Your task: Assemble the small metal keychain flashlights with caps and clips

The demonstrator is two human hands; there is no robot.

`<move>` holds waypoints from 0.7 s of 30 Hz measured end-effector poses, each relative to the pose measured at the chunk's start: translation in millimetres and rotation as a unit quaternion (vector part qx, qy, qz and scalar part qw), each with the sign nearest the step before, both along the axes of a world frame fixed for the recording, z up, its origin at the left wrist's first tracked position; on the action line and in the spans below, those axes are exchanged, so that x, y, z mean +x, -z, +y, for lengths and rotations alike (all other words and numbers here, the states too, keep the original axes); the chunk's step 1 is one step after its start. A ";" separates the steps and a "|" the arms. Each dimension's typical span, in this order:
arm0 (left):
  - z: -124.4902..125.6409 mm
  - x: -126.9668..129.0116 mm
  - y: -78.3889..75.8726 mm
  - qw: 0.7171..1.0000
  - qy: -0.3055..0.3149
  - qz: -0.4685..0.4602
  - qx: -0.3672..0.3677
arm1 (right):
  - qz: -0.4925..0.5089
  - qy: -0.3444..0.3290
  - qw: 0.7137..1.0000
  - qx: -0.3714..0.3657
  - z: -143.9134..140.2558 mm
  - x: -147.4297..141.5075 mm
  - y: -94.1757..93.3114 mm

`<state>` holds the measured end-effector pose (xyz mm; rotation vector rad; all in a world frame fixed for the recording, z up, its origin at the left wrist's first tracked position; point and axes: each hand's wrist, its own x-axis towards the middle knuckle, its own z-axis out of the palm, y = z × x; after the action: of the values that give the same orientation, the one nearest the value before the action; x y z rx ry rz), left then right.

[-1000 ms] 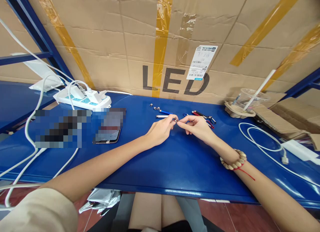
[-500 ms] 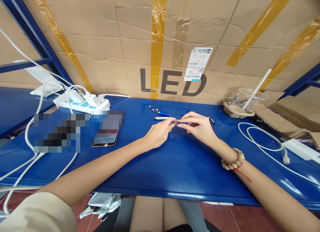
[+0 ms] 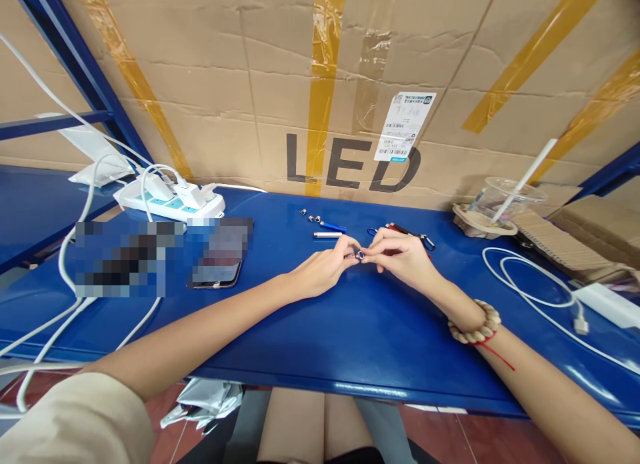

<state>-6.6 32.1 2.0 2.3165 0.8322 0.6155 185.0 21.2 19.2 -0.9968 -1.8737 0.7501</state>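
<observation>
My left hand (image 3: 324, 269) and my right hand (image 3: 403, 256) meet fingertip to fingertip over the blue table (image 3: 320, 324). Between them they pinch a small silver metal cap (image 3: 359, 255). Just behind my hands lie a silver tube (image 3: 326, 235), a blue tube (image 3: 332, 225) and three small silver caps (image 3: 311, 216). Red and black pen-like pieces with clips (image 3: 413, 235) lie partly hidden behind my right hand. A beaded bracelet (image 3: 475, 324) sits on my right wrist.
A white power strip (image 3: 170, 201) with plugs and white cables stands at the left, next to a phone (image 3: 215, 276). A plastic cup with a straw (image 3: 495, 201) and a white cable (image 3: 540, 291) with charger lie at the right. A cardboard sheet marked LED (image 3: 350, 161) backs the table.
My hands have stayed together on the small cap, shifting slightly toward me and to the right. The fingers turned a little around the piece.
</observation>
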 end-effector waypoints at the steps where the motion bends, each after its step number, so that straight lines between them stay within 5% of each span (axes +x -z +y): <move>1: 0.0 0.0 0.5 1.000 0.010 -0.004 0.002 | 0.001 -0.006 1.000 -0.002 -0.1 0.1 -0.1; 10: -0.7 -2.3 0.1 0.999 0.039 -0.001 0.018 | 0.019 -0.018 0.999 -0.032 2.2 -0.4 8.9; 21: 0.1 -3.6 -0.2 0.997 0.037 0.013 0.072 | 0.001 0.009 0.981 -0.196 -0.9 -3.9 8.4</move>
<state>-10.2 32.2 2.2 2.4774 0.7324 0.6330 181.1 20.3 10.9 -1.2514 -1.7471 1.1388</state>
